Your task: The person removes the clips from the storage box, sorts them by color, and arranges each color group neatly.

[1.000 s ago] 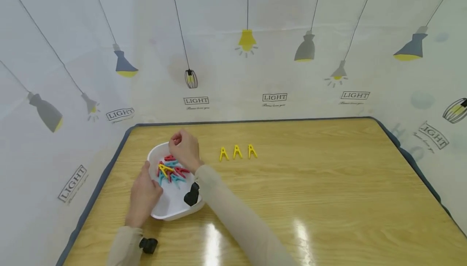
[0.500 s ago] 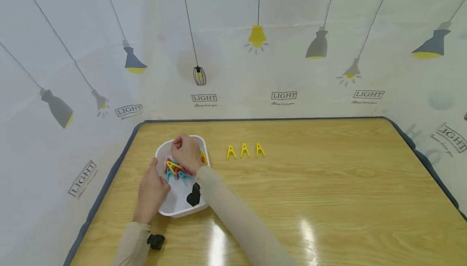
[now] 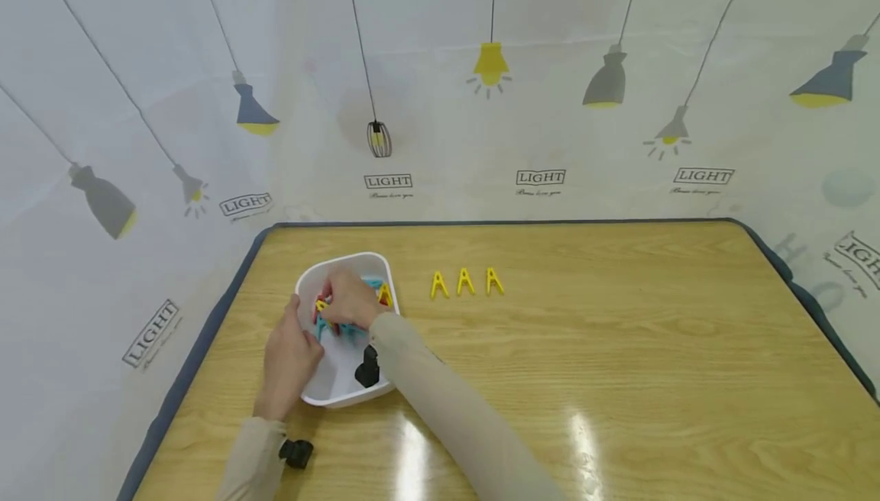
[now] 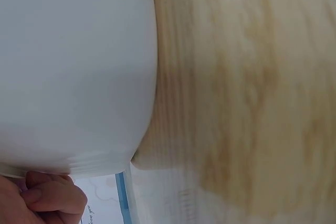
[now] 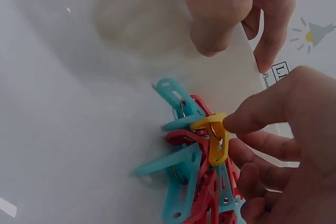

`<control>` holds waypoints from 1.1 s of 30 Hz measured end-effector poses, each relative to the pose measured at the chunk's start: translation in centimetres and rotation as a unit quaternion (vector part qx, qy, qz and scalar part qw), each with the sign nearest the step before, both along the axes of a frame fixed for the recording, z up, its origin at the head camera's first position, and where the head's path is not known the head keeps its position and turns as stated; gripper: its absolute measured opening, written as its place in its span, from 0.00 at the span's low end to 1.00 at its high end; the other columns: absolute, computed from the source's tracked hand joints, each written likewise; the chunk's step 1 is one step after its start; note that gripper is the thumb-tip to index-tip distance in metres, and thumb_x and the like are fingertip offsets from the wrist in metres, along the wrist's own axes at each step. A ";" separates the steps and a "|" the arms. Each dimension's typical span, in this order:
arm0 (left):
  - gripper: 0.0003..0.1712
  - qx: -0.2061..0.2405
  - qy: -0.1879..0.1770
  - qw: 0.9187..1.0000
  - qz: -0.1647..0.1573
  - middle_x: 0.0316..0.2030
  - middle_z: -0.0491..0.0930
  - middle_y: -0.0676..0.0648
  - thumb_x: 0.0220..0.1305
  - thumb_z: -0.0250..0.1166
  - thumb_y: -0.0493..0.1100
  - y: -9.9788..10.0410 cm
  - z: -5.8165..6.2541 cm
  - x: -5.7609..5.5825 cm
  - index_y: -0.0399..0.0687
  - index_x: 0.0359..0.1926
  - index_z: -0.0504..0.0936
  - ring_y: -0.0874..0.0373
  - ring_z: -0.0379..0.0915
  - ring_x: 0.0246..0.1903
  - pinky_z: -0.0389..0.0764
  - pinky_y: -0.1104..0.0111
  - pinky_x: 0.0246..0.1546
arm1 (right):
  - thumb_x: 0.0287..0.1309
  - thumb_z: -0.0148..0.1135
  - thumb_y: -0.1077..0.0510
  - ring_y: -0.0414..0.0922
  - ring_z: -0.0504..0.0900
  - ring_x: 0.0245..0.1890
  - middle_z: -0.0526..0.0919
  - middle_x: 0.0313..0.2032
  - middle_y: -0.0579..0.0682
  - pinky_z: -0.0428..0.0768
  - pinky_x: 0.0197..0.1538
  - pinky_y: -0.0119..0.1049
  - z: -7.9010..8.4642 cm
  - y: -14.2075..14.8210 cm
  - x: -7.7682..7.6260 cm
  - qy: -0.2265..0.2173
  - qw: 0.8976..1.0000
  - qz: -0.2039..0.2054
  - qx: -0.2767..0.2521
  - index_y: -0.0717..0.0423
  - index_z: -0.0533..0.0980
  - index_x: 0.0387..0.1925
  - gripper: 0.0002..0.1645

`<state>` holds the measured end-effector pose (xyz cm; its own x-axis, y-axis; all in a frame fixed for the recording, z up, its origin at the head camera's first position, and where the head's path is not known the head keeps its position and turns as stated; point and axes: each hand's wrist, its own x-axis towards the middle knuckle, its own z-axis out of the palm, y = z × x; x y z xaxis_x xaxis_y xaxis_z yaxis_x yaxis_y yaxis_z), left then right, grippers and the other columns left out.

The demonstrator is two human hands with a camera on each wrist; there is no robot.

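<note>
A white plastic basin [image 3: 337, 379] stands on the table's left side with blue, red and yellow clothespins inside. My left hand [image 3: 292, 356] grips its left rim, thumb inside and fingers outside. My right hand [image 3: 352, 298] reaches into the basin over the pile. In the right wrist view, its thumb and index finger pinch a yellow clothespin [image 5: 218, 148] on top of the pile. Blue clothespins [image 5: 181, 182] and red clothespins [image 5: 207, 195] lie tangled under it. Another yellow clothespin [image 3: 385, 295] lies by the right wall. My right hand hides part of the pile.
Three yellow clothespins [image 3: 465, 282] stand in a row on the wooden table [image 3: 619, 348], right of the basin. A dark edge strip [image 3: 550, 221] borders the table. Behind it hangs a white lamp-printed sheet [image 3: 440, 127].
My right hand has lowered from above the basin's far part onto the pile and the yellow clothespin. My left hand keeps its hold. The whole view has shifted slightly.
</note>
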<state>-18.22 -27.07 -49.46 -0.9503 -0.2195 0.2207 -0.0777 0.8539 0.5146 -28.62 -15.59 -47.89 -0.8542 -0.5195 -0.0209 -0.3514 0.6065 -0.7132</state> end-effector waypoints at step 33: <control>0.43 0.018 -0.077 0.997 0.005 0.66 0.65 0.22 0.61 0.53 0.28 0.5 0.7 -0.1 0.27 0.76 0.50 0.35 0.72 0.51 0.80 0.43 0.53 | 0.53 0.69 0.57 0.32 0.71 0.21 0.79 0.22 0.38 0.69 0.25 0.21 2.0 1.9 0.0 0.004 0.993 -0.099 -0.060 0.52 0.83 0.27 0.03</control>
<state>-18.28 -26.61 -48.72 -0.9701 -0.2340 0.0637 -0.1666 0.8339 0.5262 -28.57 -13.68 -45.94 -0.9400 -0.3389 0.0381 -0.2393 0.5758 -0.7818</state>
